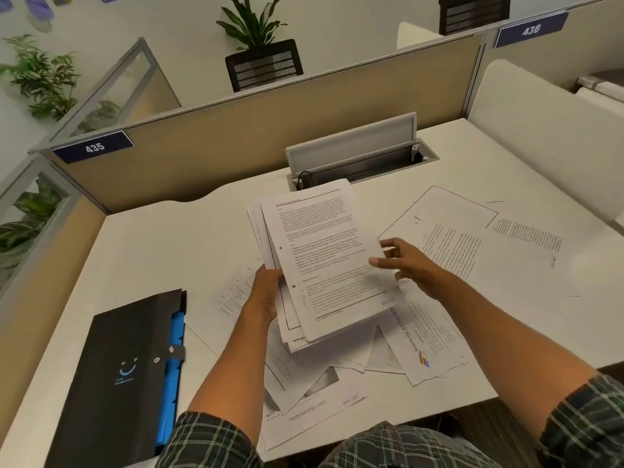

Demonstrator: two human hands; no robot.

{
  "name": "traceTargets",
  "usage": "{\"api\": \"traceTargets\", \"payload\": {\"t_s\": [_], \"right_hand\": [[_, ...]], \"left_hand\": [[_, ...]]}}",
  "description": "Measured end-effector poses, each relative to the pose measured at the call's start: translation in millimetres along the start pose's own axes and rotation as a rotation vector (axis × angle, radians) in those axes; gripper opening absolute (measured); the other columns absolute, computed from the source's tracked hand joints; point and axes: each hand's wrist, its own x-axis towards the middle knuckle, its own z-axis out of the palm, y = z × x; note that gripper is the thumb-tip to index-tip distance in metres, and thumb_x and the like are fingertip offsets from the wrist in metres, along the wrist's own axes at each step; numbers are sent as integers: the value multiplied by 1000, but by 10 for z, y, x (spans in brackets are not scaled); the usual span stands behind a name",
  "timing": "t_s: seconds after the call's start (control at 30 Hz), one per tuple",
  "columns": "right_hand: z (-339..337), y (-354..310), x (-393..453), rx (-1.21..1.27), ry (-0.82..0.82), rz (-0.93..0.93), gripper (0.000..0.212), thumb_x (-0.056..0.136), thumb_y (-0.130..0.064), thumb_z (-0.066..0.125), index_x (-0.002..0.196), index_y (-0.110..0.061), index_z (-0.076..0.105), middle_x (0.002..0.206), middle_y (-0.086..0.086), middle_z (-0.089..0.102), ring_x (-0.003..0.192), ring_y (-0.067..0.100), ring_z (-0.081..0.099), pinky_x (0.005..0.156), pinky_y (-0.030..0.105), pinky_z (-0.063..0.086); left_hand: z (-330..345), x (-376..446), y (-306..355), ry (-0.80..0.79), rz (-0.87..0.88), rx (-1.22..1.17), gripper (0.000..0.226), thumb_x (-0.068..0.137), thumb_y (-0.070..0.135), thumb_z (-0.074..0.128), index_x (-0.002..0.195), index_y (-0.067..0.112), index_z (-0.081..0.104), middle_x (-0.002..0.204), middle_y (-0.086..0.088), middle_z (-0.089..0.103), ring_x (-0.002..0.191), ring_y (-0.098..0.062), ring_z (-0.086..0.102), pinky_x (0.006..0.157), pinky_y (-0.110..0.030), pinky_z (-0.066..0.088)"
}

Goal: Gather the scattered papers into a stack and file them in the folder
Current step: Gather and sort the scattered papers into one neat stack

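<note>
Midway through gathering; partial stack point(317, 258) held above the tabletop point(162, 251), left hand point(266, 292) gripping its lower left edge, fingers curled round the sheets; right hand point(408, 265) spread and relaxed beside the stack's right edge, touching or just off it, hard to tell which, holding nothing.

Still loose: sheets point(310, 390) fanned out under and nearer than the stack, one reaching the near table edge; a table-printed sheet point(233, 295) left of the left hand; more pages point(472, 238) spread out to the right, well apart from the stack. Filing not yet begun, judging by the folder point(125, 376), black with blue dividers showing at its edge, lying flat at the near left, clasp seemingly fastened.

Around: cable box point(364, 153) with raised lid just behind the stack; partition point(236, 136) beyond; plants point(40, 76) further off. Nothing between hands and loose sheets; overlapping pages likely to slide when lifted.
</note>
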Motion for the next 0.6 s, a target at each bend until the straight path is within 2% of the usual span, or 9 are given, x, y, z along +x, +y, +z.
{"api": "traceTargets", "payload": {"t_s": [0.03, 0.1, 0.17, 0.23, 0.27, 0.33, 0.4, 0.53, 0.6], "right_hand": [[1, -28, -6, 79, 2, 20, 84, 68, -57, 84, 138, -24, 53, 133, 0, 65, 118, 23, 62, 95, 43, 50], [4, -71, -17, 230, -103, 19, 80, 73, -58, 83, 140, -25, 56, 135, 1, 67, 121, 29, 65, 105, 53, 50], [41, -116, -40, 317, -263, -1, 64, 84, -48, 81, 139, -24, 60, 134, 6, 69, 120, 34, 68, 98, 54, 56], [120, -138, -52, 353, -313, 9, 56, 86, -32, 82, 137, -17, 62, 132, 12, 70, 118, 37, 69, 94, 54, 58], [169, -142, -50, 360, -308, 7, 54, 86, -25, 82, 136, -14, 63, 130, 14, 70, 117, 38, 69, 93, 53, 59], [265, -160, -43, 366, -271, -3, 52, 84, -19, 83, 132, -10, 65, 126, 16, 73, 113, 38, 71, 89, 49, 61], [315, -181, -33, 372, -190, -12, 49, 82, -20, 86, 126, -10, 69, 120, 15, 75, 107, 37, 74, 84, 46, 62], [307, -202, -10, 300, 19, -36, 38, 82, -32, 86, 112, -13, 74, 106, 9, 80, 92, 29, 79, 69, 35, 63], [320, -197, -17, 275, 85, -82, 38, 82, -36, 86, 110, -14, 74, 104, 9, 80, 88, 26, 79, 65, 31, 63]], "left_hand": [[5, -38, 8, -41, 22, -8, 27, 89, 3, 70, 115, -4, 73, 117, -20, 74, 115, -37, 69, 102, -51, 54], [35, -104, 14, -112, 72, -15, 28, 88, 13, 75, 114, 2, 76, 115, -15, 76, 110, -28, 73, 92, -38, 60], [80, -142, 22, -141, 80, -40, 26, 83, 18, 75, 107, 9, 80, 110, -12, 78, 102, -24, 75, 80, -31, 62], [139, -171, 57, -118, 31, -71, 14, 83, 20, 70, 87, 19, 84, 91, -7, 80, 80, -21, 76, 65, -30, 60], [171, -175, 74, -101, -11, -80, 17, 87, 21, 69, 75, 22, 82, 79, -5, 77, 68, -21, 72, 57, -28, 57], [216, -160, 81, -67, -77, -78, 41, 95, 17, 66, 54, 26, 69, 59, 0, 63, 50, -16, 54, 47, -24, 46], [223, -148, 84, -52, -94, -68, 49, 96, 14, 63, 48, 27, 62, 53, 3, 55, 47, -12, 46, 45, -22, 40], [224, -183, 130, -76, -35, 32, 24, 91, 22, 69, 70, 27, 77, 70, 0, 73, 57, -12, 67, 52, -25, 51], [232, -183, 136, -78, -31, 43, 19, 90, 23, 70, 72, 26, 78, 73, -1, 74, 59, -12, 68, 54, -25, 52]]}}
